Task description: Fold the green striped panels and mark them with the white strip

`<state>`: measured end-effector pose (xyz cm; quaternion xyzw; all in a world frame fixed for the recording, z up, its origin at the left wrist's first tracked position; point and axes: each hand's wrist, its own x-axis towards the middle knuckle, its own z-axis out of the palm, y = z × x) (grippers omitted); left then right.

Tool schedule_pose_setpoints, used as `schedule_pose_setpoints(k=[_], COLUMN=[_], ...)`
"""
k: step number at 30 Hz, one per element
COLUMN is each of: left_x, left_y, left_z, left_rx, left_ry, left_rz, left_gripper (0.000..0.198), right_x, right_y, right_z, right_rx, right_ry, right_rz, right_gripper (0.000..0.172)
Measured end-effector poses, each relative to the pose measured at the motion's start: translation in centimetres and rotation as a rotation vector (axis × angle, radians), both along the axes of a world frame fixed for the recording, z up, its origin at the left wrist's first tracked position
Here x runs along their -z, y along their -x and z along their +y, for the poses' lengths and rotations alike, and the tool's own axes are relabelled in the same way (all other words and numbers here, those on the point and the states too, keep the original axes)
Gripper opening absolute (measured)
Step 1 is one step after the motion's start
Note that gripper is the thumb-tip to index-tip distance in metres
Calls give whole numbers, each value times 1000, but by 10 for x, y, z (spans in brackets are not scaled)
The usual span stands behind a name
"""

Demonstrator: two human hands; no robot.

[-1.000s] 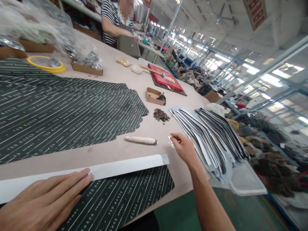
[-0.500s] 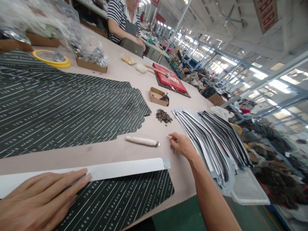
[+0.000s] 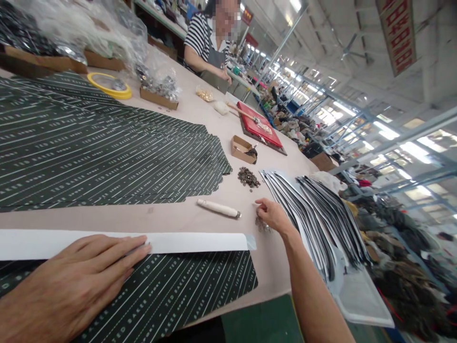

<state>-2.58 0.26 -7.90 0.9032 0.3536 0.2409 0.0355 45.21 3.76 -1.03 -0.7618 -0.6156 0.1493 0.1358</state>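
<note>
My left hand [image 3: 89, 274] lies flat with its fingers stretched out across a long white strip [image 3: 200, 242] and the dark striped printed piece [image 3: 214, 281] under it. At the right, my right hand [image 3: 273, 214] is over a few small metal parts [image 3: 263, 225] on the table, its fingers curled; whether it pinches one is hidden. A white-wrapped tool [image 3: 218, 208] with a dark tip lies left of that hand. Beyond it sits a pile of small dark metal pieces [image 3: 249, 177].
Striped sheets [image 3: 117, 157] cover the left of the table [image 3: 171, 216]. Curved dark and white strips [image 3: 307, 219] lie right. Behind are a small carton [image 3: 243, 148], red board [image 3: 260, 125], yellow tape roll [image 3: 109, 85] and plastic bags [image 3: 107, 33]. A person [image 3: 210, 47] stands across.
The view has shifted, so most things sit a little further right. The white strip now looks nearly level. More small metal parts show beneath my right hand.
</note>
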Motion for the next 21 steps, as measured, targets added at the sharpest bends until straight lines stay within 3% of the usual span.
schedule_pose_setpoints(k=[3, 9, 13, 21], left_x=[-3, -5, -4, -16], left_y=[0, 0, 1, 0], left_z=[0, 4, 5, 3], left_rx=[18, 83, 84, 99], left_ry=[41, -43, -31, -13], left_rz=[-101, -98, -109, -62], left_gripper=[36, 65, 57, 42], right_x=[3, 5, -3, -11], right_y=[-5, -10, -6, 22], right_z=[1, -3, -11, -21], right_rx=[75, 264, 341, 342], right_ry=[4, -73, -146, -174], right_rz=[141, 488, 695, 969], right_gripper=[30, 30, 35, 45])
